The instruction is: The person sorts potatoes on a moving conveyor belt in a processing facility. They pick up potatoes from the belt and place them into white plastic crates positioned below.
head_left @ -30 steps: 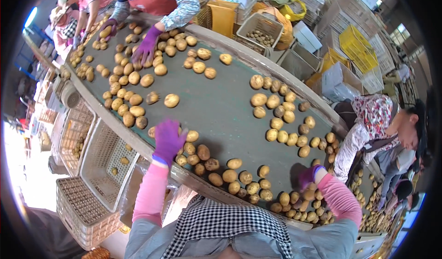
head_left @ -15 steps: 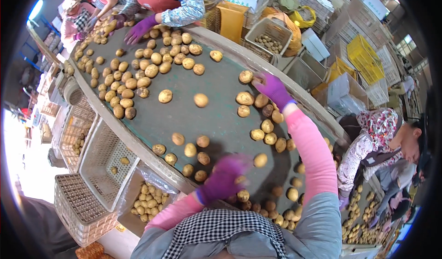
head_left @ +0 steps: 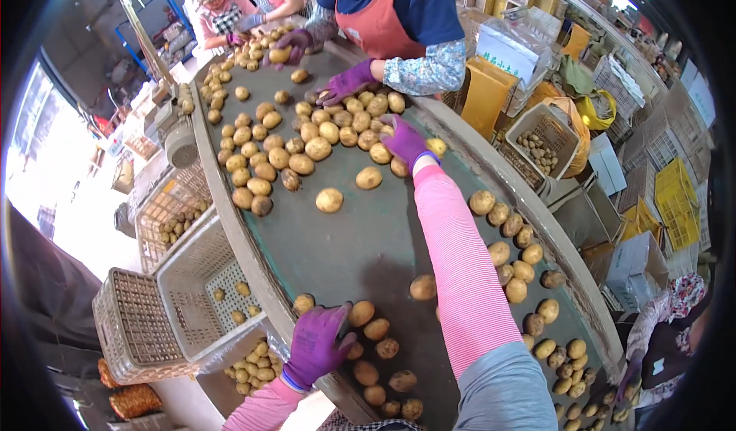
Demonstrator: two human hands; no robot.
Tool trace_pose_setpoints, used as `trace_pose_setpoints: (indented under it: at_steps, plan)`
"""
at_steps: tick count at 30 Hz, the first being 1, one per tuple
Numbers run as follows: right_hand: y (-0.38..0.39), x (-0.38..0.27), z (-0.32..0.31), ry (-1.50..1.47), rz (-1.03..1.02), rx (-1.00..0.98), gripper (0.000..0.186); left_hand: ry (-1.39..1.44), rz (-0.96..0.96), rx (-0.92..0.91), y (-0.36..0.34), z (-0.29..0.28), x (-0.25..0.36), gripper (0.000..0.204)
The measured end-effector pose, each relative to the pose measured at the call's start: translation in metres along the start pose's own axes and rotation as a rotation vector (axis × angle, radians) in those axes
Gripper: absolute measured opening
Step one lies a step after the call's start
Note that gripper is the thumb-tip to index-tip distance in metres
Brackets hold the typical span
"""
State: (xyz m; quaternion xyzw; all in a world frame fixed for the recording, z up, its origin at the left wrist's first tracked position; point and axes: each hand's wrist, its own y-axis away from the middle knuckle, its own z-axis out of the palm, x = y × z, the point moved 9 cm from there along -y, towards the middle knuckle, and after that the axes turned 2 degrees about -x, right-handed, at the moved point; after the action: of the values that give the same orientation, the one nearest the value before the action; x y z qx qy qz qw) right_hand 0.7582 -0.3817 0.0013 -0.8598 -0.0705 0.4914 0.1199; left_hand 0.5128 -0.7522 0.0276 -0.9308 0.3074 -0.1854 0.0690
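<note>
Potatoes lie scattered over a dark green-grey conveyor belt (head_left: pixel 337 239). My right hand (head_left: pixel 405 139), in a purple glove, reaches across to the belt's far side. Its fingers are stretched out and touch the edge of a dense group of potatoes (head_left: pixel 329 132); the undersides of the fingertips are hidden. My left hand (head_left: pixel 318 343), also purple-gloved, is over the near rim of the belt. Its thumb and fingers are apart, beside a loose group of potatoes (head_left: pixel 376 329). One potato (head_left: pixel 304 303) rests just beyond it against the rim.
Below the near rim stand a pale plastic crate (head_left: pixel 180 308) with a few potatoes and a lined box of potatoes (head_left: pixel 253 370). Across the belt, a co-worker's gloved hand (head_left: pixel 349 82) touches the same group. A raised belt edge (head_left: pixel 529 201) runs along the far side.
The view has swung left. My right hand has gone from the far right potatoes to the dense group; my left hand has moved from above the belt to its near rim. More potatoes lie in the crate.
</note>
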Motion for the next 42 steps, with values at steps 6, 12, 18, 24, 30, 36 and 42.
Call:
trace_pose_setpoints:
  at_steps: [6,12,18,24,30,36,42]
  plan:
    - [0.144,-0.031,0.038,-0.276,-0.028,-0.794,0.041,-0.071,0.057,0.026,-0.001,0.002,0.002,0.065]
    - [0.385,-0.063,0.011,-0.257,-0.032,-0.894,0.046,0.037,0.049,0.014,0.002,0.018,-0.014,0.069]
    - [0.540,-0.025,-0.074,-0.983,0.290,-0.195,0.053,-0.097,0.134,0.001,0.003,0.050,0.017,0.057]
    - [0.591,-0.062,-0.112,-1.897,0.268,0.085,0.067,0.038,0.545,-0.134,0.065,0.105,0.211,0.047]
    - [0.602,-0.114,-0.133,-1.438,0.217,0.209,0.061,0.839,0.872,-0.437,0.152,0.104,0.300,0.044]
    - [0.614,-0.150,-0.161,-0.885,0.319,0.399,0.066,0.513,0.645,-0.194,0.108,0.071,0.211,0.050]
    - [0.546,-0.214,-0.136,-0.683,0.107,0.444,0.061,-0.080,0.376,-0.044,0.085,0.069,0.150,0.059]
